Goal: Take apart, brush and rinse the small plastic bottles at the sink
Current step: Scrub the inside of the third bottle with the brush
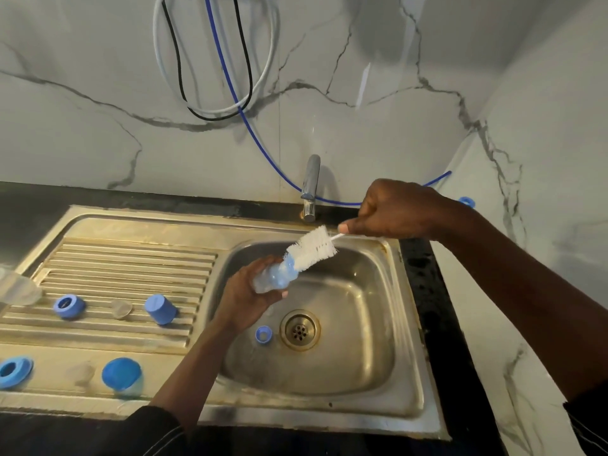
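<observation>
While the small bottle (274,278) is gripped by the left hand (243,297) over the sink basin (362,324), mouth tilted up and right, the bottle brush (312,246), pinched by its stem in the right hand (391,209), is held nearly in line, bristles at that mouth.

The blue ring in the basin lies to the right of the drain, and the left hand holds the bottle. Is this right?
No: the head view shows the ring left of the drain, in the basin. The left hand does hold the bottle.
</observation>
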